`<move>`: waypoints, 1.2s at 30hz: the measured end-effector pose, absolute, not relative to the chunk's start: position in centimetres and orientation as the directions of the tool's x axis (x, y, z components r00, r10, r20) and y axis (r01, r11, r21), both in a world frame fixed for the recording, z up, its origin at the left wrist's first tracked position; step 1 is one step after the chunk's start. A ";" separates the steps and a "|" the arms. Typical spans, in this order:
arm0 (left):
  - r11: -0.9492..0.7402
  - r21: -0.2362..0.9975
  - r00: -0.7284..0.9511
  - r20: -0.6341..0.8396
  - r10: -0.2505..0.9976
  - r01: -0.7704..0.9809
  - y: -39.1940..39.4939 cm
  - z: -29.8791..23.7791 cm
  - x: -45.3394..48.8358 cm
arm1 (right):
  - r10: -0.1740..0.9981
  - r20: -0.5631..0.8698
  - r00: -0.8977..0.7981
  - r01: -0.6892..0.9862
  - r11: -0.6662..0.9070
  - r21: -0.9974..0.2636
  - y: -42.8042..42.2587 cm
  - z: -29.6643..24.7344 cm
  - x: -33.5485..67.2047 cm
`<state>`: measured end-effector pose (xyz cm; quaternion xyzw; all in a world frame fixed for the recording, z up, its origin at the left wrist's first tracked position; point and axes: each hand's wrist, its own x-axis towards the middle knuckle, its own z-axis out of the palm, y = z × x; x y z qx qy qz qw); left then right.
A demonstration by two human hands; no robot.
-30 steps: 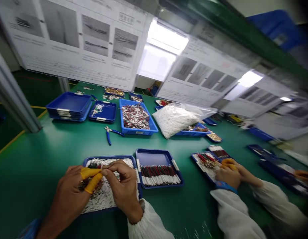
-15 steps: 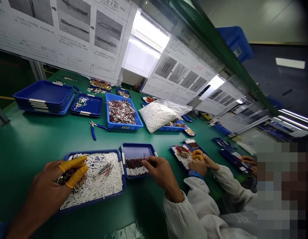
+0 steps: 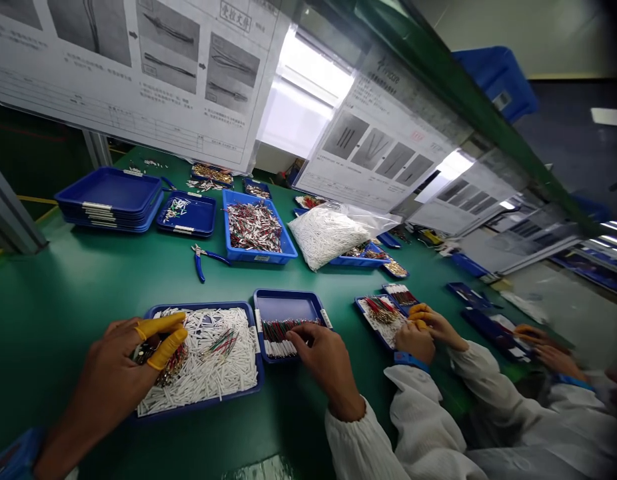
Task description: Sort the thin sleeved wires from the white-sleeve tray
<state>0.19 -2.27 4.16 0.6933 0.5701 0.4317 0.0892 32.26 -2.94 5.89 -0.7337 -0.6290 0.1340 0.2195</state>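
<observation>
My left hand [image 3: 121,363] hangs over a blue tray [image 3: 203,307] heaped with white-sleeved wires, its thumb and forefinger in yellow finger cots. A small bunch of wires with metal ends [image 3: 158,360] lies gathered under those fingers. My right hand [image 3: 326,363] rests at a second blue tray [image 3: 288,300], fingertips on a neat row of red and green wires with white sleeves [image 3: 283,340]. Whether those fingertips pinch a wire is hidden. A loose strand of red and green wires [image 3: 223,343] lies on the white heap.
A co-worker's hands [image 3: 421,327] work at a tray of wires to my right, beyond them another person's hand [image 3: 543,347]. On the green bench stand blue-handled pliers [image 3: 203,260], a bag of white wires [image 3: 328,233], a full blue tray [image 3: 253,230] and stacked trays [image 3: 108,200].
The view has swung slightly, with the bench shifting in frame. My right hand has left the left tray and moved onto the row of wires in the right tray. My left hand stays over its tray.
</observation>
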 end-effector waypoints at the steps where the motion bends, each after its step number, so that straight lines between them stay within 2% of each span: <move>1: -0.337 0.621 -0.020 0.495 0.869 0.708 -2.2 4.3 0.2 | 0.984 0.110 0.142 0.854 -0.066 -0.515 -3.0 6.0 31.9; 4: -0.328 0.630 -0.013 0.474 0.881 0.704 -2.2 4.7 0.4 | 0.983 0.183 -0.010 0.793 0.119 -0.597 -2.9 6.2 29.9; 6: -0.320 0.628 0.001 0.453 0.891 0.709 -2.1 4.7 0.4 | 0.970 0.203 -0.130 0.767 0.228 -0.600 -2.7 6.1 28.1; 10: -0.333 0.611 0.032 0.449 0.893 0.718 -2.1 4.5 0.2 | 0.917 0.204 -0.343 0.795 0.399 -0.457 -2.0 5.5 24.9; 13: -0.350 0.604 0.040 0.466 0.884 0.716 -2.1 4.1 0.2 | 0.885 0.231 -0.405 0.826 0.462 -0.322 -1.5 4.5 23.9; 15: -0.358 0.605 0.049 0.465 0.884 0.711 -2.1 3.8 0.2 | 0.867 0.281 -0.412 0.822 0.487 -0.295 -1.3 4.0 23.9; 19: -0.370 0.598 0.070 0.463 0.884 0.711 -2.2 3.7 0.3 | 0.829 0.396 -0.395 0.763 0.536 -0.362 -1.1 4.2 24.0; 21: -0.376 0.593 0.087 0.457 0.885 0.712 -2.3 3.8 0.3 | 0.825 0.401 -0.398 0.735 0.549 -0.400 -1.3 4.7 23.8; 27: -0.401 0.584 0.112 0.467 0.877 0.706 -2.3 4.0 0.2 | 0.824 0.229 -0.518 0.729 0.565 -0.386 -1.8 4.9 21.5; 30: -0.404 0.583 0.124 0.459 0.880 0.705 -2.2 3.7 0.1 | 0.821 0.221 -0.526 0.718 0.568 -0.403 -1.6 4.2 20.7; 33: -0.411 0.577 0.130 0.464 0.876 0.706 -2.2 3.5 0.1 | 0.825 0.277 -0.492 0.660 0.561 -0.500 -1.4 3.9 20.6; 36: -0.418 0.571 0.142 0.464 0.874 0.706 -2.3 3.4 0.1 | 0.843 0.328 -0.426 0.539 0.528 -0.656 -1.2 4.2 21.0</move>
